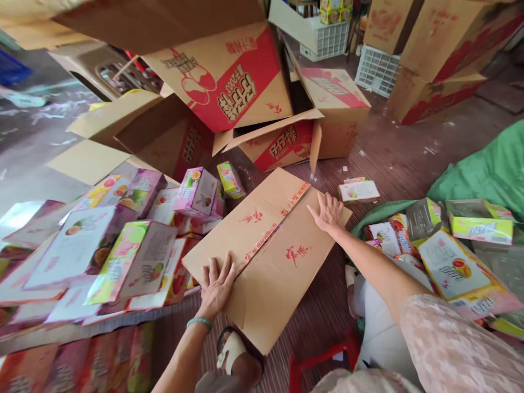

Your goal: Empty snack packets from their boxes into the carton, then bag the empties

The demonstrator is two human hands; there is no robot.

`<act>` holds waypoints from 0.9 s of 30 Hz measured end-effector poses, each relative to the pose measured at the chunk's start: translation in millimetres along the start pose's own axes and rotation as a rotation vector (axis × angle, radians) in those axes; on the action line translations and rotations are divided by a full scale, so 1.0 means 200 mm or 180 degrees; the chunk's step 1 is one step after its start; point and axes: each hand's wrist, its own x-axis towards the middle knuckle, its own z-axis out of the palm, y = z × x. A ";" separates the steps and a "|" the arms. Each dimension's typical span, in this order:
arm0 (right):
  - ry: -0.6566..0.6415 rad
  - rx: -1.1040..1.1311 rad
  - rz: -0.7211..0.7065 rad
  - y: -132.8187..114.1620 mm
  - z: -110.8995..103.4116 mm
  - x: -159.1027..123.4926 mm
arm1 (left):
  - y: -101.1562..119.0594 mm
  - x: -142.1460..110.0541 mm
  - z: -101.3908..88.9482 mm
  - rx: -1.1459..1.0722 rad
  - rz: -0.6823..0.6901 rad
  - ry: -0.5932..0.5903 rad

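In front of me is a brown cardboard box (282, 256), its top flaps meeting along a strip of printed tape (266, 237) and red characters on either side. My left hand (218, 284) lies on the near left edge of this top, fingers spread across the tape's end. Over at the right end, my right hand (328, 214) rests on the top near the tape's other end, its fingers stretched out. Neither hand grips anything. The box's sides are mostly out of sight below its top.
Fruit-printed small boxes (135, 256) are heaped at left. More packs (454, 267) lie at right beside a green sack (487, 164). Open cartons (241, 71) stand ahead, and stacked cartons (442, 49) with white crates (379, 71) are behind. A red stool (298, 365) is near my legs.
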 end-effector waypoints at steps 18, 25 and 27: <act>-0.0636 0.0689 0.0130 -0.14 -0.01 0.58 | 0.35 -0.09 -0.10 -0.1307 -0.1954 0.0659; -0.0647 0.0473 0.0380 -0.12 -0.07 0.50 | 0.34 -0.10 -0.10 -0.1354 -0.1819 0.0682; -0.0581 0.0421 0.0460 -0.10 -0.07 0.44 | 0.30 -0.08 -0.10 -0.1310 -0.1708 0.0644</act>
